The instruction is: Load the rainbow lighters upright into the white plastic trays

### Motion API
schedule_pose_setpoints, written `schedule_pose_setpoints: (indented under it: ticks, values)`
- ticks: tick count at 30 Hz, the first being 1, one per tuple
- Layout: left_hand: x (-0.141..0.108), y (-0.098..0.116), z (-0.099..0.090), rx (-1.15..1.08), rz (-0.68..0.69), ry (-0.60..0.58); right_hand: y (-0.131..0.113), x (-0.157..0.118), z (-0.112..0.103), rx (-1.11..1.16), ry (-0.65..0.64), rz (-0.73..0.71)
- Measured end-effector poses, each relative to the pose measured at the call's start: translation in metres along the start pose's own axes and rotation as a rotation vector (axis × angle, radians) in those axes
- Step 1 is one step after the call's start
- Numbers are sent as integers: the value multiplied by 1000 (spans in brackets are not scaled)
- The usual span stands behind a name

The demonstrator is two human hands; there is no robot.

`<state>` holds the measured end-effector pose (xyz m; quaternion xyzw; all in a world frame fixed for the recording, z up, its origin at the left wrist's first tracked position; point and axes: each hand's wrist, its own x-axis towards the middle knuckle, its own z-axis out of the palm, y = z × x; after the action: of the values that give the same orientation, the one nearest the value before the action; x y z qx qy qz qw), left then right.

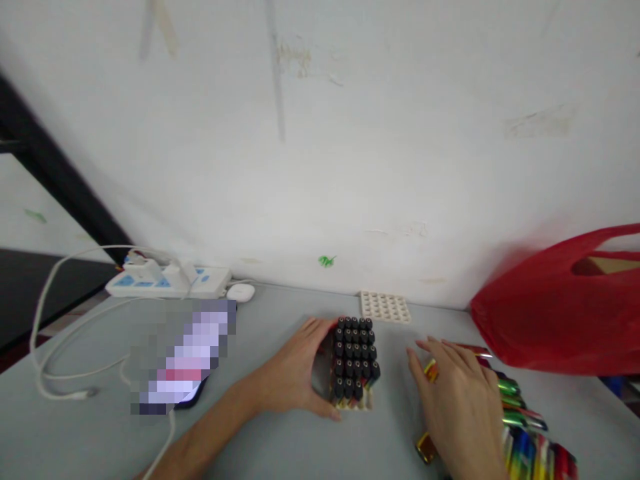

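A pale perforated rack stands on the table, packed with rows of upright sticks with black tops. Coloured stems show below the tops at its near right corner. My left hand curls around the rack's left side, thumb at the near edge and fingers at the far edge. My right hand reaches palm down, fingers stretched out, at the left end of a pile of shiny coloured tubes. A yellow-gold piece shows by its fingers, and a gold tube end sticks out beside the hand. Its palm side is hidden.
A second pale perforated plate lies against the wall. At the right is a red bag. On the left are a blurred-out phone, a white power strip, a small white case and loose white cables.
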<state>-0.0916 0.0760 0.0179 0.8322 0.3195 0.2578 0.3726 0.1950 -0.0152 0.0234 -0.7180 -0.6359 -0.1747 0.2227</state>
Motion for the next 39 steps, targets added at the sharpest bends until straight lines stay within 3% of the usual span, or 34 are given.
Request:
schedule_pose_setpoints:
  ticks: [4,9,16,24,33,39]
  values:
    - [0,-1,0,3,-2,3,7,-3,4,-238,-86,-43]
    - [0,0,0,1,3,7,10,-7,9,-269,-152,-85]
    - [0,0,0,13,-4,-14,-1,-8,20,85,-168,-120]
    - [0,-2,2,15,-2,0,-8,-2,20,408,-350,-261]
    - [0,0,1,16,2,12,-18,-3,11,472,-474,-181]
    - [0,1,1,8,-22,-4,-24,-3,4,681,-429,-73]
